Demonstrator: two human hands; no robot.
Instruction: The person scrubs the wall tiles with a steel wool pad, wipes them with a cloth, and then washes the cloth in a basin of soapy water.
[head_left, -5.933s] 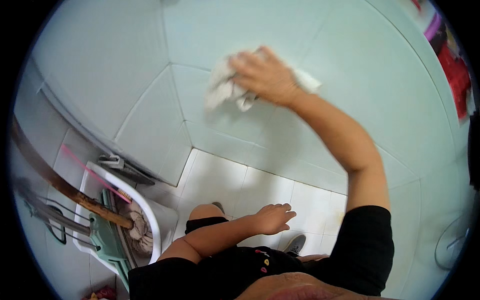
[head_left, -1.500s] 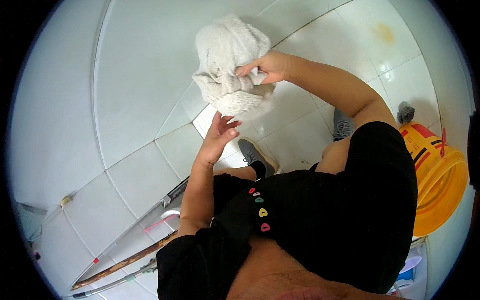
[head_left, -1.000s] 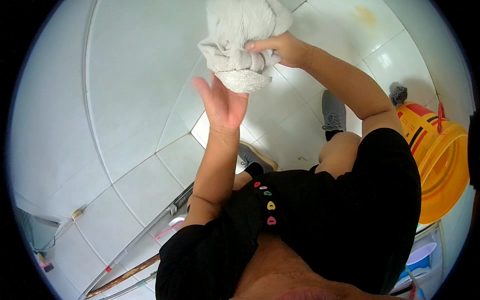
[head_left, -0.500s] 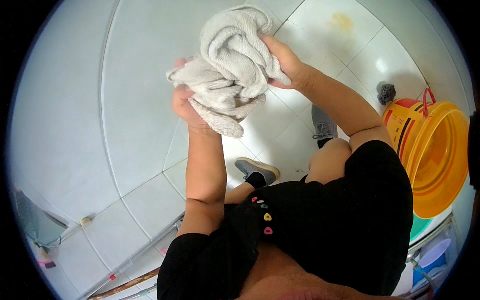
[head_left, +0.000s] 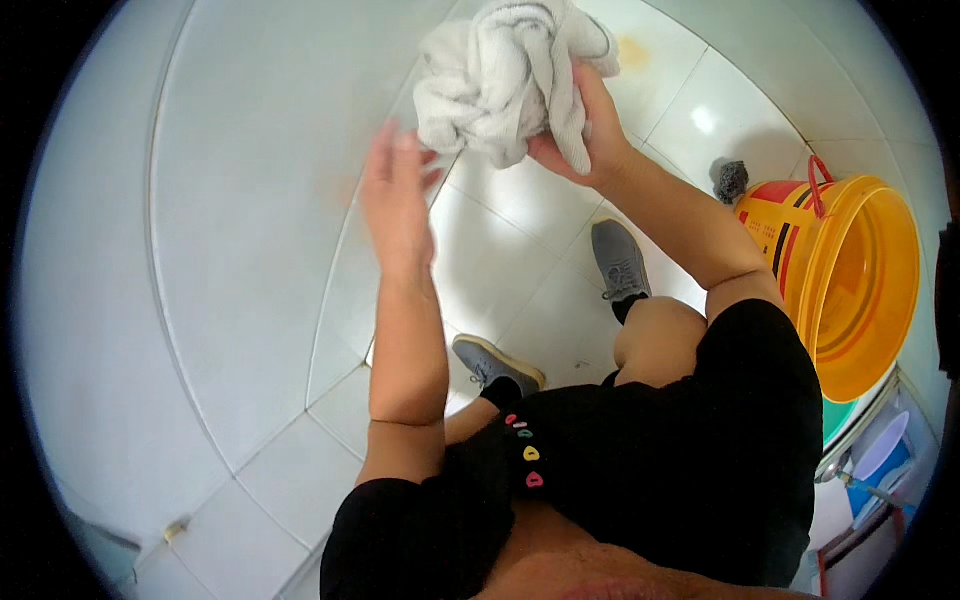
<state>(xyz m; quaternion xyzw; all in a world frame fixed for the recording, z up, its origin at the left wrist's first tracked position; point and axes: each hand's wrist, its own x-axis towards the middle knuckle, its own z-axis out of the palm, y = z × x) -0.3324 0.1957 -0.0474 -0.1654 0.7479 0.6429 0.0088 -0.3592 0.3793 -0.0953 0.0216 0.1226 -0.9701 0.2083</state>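
my two hands work a bunched white towel (head_left: 510, 80) in front of a pale tiled wall (head_left: 250, 220).

head view: my right hand (head_left: 580, 140) has its fingers closed around the towel, holding it up in a loose ball; my left hand (head_left: 397, 200) hangs just beside it, fingers spread, gripping nothing, blurred. the cloth looks gathered but not neatly folded, so by my reckoning the bundling is only partly done. below, my grey shoes (head_left: 620, 260) stand on the white floor tiles (head_left: 500, 230). an orange bucket (head_left: 850, 280) sits to my right, a small dark scrubber (head_left: 731, 180) near its rim. nothing stands between my hands and the wall.
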